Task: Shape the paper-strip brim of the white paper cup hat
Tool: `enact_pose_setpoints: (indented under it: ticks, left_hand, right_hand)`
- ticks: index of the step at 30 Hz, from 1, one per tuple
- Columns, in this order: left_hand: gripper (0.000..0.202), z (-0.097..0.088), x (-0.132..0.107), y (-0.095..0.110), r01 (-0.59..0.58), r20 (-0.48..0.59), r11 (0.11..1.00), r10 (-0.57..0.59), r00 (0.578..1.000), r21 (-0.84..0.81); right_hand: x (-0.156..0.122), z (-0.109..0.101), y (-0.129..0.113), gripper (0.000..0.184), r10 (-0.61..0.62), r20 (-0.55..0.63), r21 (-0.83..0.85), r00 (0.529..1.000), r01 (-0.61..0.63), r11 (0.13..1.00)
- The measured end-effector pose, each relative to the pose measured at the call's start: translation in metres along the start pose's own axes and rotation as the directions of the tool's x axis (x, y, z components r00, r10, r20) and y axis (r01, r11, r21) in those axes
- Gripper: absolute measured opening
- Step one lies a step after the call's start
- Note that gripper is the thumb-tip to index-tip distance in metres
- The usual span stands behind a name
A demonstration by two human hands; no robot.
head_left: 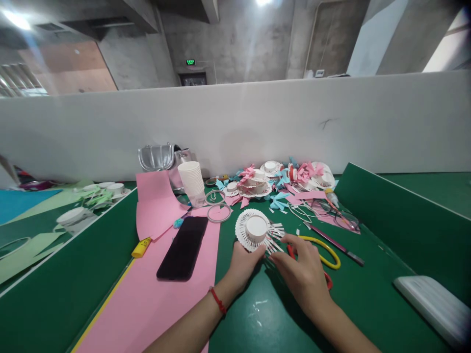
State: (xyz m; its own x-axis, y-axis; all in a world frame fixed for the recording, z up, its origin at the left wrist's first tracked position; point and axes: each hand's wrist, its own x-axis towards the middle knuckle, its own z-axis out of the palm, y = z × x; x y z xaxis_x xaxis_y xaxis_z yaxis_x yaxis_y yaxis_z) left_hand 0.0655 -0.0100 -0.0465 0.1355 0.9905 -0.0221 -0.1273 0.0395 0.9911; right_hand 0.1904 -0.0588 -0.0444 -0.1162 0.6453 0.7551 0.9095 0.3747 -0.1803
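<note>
Your left grip is closed on the near edge of the white, round paper-cup base with a slit, fringed rim, over the green counter. Your right grip sits to its right, thumb and forefinger at the splayed white paper strips; you can't tell here whether they pinch one. The strips are what matters: they fan rightward off the base, lengthwise toward your right grip, the nearer hand. That hand partly covers the yellow and red loop handles beside it. Leftward, the flat black phone lies on pink paper; beyond it leans a white paper-cup stack.
</note>
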Motion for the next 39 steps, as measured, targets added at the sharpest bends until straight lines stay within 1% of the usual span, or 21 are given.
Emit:
enact_pose_setpoints:
  ticks: [3,5,7,9,13,15,18,20,23,26,28,32,36,39]
  left_hand:
    - [0.023,0.001,-0.002,0.005,-0.038,0.023,0.993,0.036,0.999,0.115]
    - [0.024,0.002,-0.003,0.007,-0.074,0.068,0.984,0.064,0.996,0.162]
    - [0.023,0.002,-0.003,0.007,-0.101,0.107,0.974,0.081,0.991,0.201]
    - [0.022,0.002,-0.003,0.006,-0.128,0.151,0.963,0.094,0.984,0.236]
    - [0.022,0.001,-0.002,0.004,-0.166,0.236,0.953,0.106,0.966,0.254]
    - [0.023,0.0,-0.002,0.004,-0.171,0.255,0.951,0.104,0.961,0.259]
    - [0.023,-0.001,-0.002,0.007,-0.173,0.266,0.954,0.106,0.958,0.246]
    - [0.025,-0.002,-0.003,0.009,-0.157,0.275,0.968,0.101,0.956,0.193]
    - [0.029,-0.001,-0.005,0.011,-0.103,0.277,0.989,0.071,0.958,0.102]
    - [0.029,-0.001,-0.005,0.011,-0.018,0.24,0.998,0.002,0.971,0.066]
    - [0.029,-0.001,-0.005,0.01,0.017,0.237,0.999,-0.027,0.971,0.047]
    - [0.032,-0.002,-0.005,0.008,-0.005,0.307,1.0,0.003,0.952,0.007]
    - [0.032,-0.002,-0.003,0.007,0.007,0.264,0.999,-0.019,0.964,0.048]
    - [0.03,-0.001,-0.003,0.006,-0.024,0.263,0.998,0.007,0.965,0.06]
  right_hand:
    - [0.0,0.0,0.0,0.015,0.052,-0.001,0.087,0.999,-0.052,0.995]
    - [-0.001,0.001,0.001,0.012,0.085,0.021,0.154,0.996,-0.088,0.984]
    - [-0.001,0.003,0.004,0.011,0.136,0.058,0.23,0.989,-0.146,0.962]
    - [0.0,0.005,0.007,0.01,0.206,0.126,0.325,0.97,-0.236,0.916]
    - [0.001,0.01,0.011,0.01,0.325,0.296,0.48,0.898,-0.434,0.763]
    - [0.001,0.011,0.011,0.011,0.366,0.364,0.528,0.856,-0.514,0.677]
    - [0.002,0.011,0.011,0.015,0.409,0.455,0.578,0.791,-0.612,0.54]
    - [0.003,0.01,0.011,0.017,0.432,0.496,0.603,0.754,-0.656,0.454]
    - [0.006,0.007,0.008,0.019,0.476,0.503,0.628,0.721,-0.684,0.371]
    - [0.008,0.004,0.006,0.021,0.517,0.47,0.646,0.715,-0.678,0.35]
    - [0.009,0.003,0.004,0.022,0.542,0.446,0.655,0.712,-0.672,0.344]
    - [0.008,0.005,0.003,0.024,0.575,0.435,0.662,0.693,-0.679,0.317]
    - [0.005,0.009,0.005,0.022,0.551,0.46,0.674,0.696,-0.678,0.294]
    - [0.006,0.009,0.006,0.018,0.532,0.465,0.686,0.708,-0.668,0.289]
